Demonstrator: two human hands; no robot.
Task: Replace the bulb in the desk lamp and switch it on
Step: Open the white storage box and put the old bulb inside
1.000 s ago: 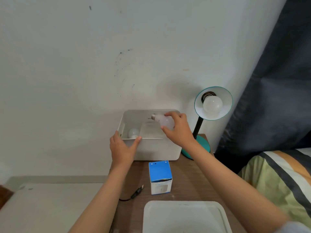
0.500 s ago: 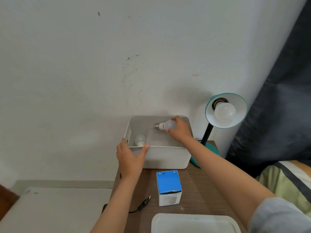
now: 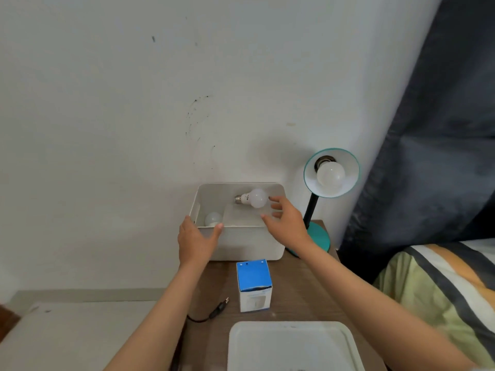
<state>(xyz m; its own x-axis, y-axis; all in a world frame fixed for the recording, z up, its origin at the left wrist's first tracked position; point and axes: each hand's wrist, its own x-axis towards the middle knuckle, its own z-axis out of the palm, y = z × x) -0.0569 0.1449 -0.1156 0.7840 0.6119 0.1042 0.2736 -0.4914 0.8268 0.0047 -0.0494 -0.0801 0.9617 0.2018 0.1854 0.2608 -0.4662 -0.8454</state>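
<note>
A teal desk lamp (image 3: 311, 207) stands at the table's back right with a white bulb (image 3: 330, 174) in its shade. In the white box (image 3: 249, 243) a loose white bulb (image 3: 257, 198) lies on its side in the right compartment, screw base to the left. A second bulb (image 3: 213, 218) sits in the left compartment. My right hand (image 3: 288, 223) hovers open over the box's right edge, fingertips just clear of the loose bulb. My left hand (image 3: 197, 241) grips the box's front left corner, thumb over the rim.
A blue and white bulb carton (image 3: 254, 285) stands in front of the box. A black plug and cord (image 3: 219, 308) lie to its left. A white lid (image 3: 292, 344) lies at the table's near edge. A bed (image 3: 442, 285) and dark curtain (image 3: 442, 129) are on the right.
My right hand carried the loose bulb down into the box's right compartment, let go of it and drew back open. My left hand stayed on the box.
</note>
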